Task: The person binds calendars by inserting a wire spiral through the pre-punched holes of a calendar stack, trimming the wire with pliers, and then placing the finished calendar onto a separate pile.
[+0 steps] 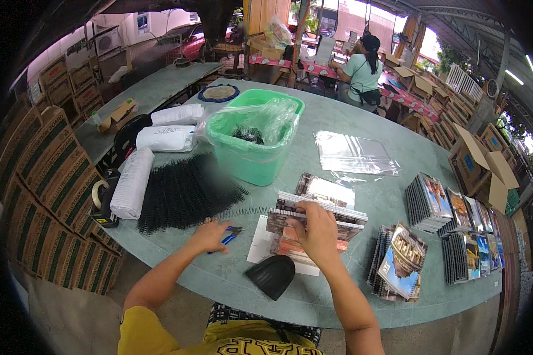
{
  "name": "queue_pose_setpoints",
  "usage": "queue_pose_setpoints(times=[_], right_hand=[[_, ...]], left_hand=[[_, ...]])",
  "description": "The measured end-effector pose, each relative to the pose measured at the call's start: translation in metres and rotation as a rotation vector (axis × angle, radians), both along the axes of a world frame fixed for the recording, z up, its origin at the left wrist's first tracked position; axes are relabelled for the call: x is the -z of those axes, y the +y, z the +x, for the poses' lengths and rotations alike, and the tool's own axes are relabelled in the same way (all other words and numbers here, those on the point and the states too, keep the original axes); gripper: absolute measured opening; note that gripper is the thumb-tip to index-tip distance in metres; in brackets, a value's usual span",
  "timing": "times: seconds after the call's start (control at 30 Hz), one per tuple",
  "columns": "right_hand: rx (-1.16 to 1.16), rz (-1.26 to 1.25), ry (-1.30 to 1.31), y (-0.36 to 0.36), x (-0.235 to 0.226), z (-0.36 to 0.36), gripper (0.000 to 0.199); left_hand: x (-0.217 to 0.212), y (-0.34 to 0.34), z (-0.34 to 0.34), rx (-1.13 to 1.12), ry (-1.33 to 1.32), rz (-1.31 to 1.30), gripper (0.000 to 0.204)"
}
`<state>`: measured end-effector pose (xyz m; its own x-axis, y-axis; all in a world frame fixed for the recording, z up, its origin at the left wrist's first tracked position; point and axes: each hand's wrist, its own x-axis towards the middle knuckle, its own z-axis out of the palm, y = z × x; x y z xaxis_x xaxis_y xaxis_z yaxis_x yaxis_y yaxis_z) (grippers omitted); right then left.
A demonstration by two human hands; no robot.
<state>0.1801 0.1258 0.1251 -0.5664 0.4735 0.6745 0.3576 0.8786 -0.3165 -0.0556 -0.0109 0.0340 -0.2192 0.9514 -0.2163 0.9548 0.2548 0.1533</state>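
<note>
R hand [318,232] is gripping the near edge of a stack of unbound booklets [315,218], fingers curled over the punched edge, pressing it down. L hand [210,236] is resting w/ fingers closed around blue-handled pliers [229,235], just left of the stack. A black spiral coil [247,211] is lying between the pliers and the stack's left end, touching the stack. White sheet [257,245] is sitting under the stack, sticking out at its near-left corner.

Rel. to the stack: black plastic scoop [271,275] is lying just in front, near the table's [397,207] front edge; open tabletop is running left of the scoop along that edge. Pile of black coils [183,192] is spreading to the left, w/ white wrapped bundles [131,182] beyond it near the left edge. Green tub [251,148] w/ clear bag liner is standing behind-left. Clear plastic sleeves [354,154] are lying behind-right, bare table between them and the stack. Finished spiral-bound booklets [397,263] are piling up to the right, more rows [456,225] farther right by the far-right edge. Tape dispenser [102,204] is sitting at the far-left edge. Another person [361,74] is working well behind, past the far edge.
</note>
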Motion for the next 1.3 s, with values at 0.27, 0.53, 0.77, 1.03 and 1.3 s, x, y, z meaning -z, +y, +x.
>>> queue_pose_setpoints(times=[0.27, 0.53, 0.77, 1.03, 1.3], right_hand=[[0.035, -0.031, 0.032, 0.001, 0.0, -0.003, 0.015], [0.06, -0.02, 0.046, 0.004, 0.005, 0.002, 0.018], [0.054, 0.001, 0.041, 0.002, 0.005, 0.002, 0.019], [0.068, 0.014, 0.031, 0.009, 0.004, -0.001, 0.019], [-0.002, -0.052, 0.013, 0.003, -0.003, -0.002, 0.019]], left_hand=[[0.019, -0.016, 0.017, 0.048, 0.183, 0.057, 0.042], [-0.127, 0.016, 0.087, 0.087, -0.202, 0.434, 0.036], [-0.15, 0.021, 0.099, 0.131, 0.237, 0.382, 0.039], [-0.133, 0.021, 0.085, 0.098, -0.097, 0.352, 0.025], [-0.007, -0.016, 0.028, 0.098, 0.291, 0.312, 0.046]])
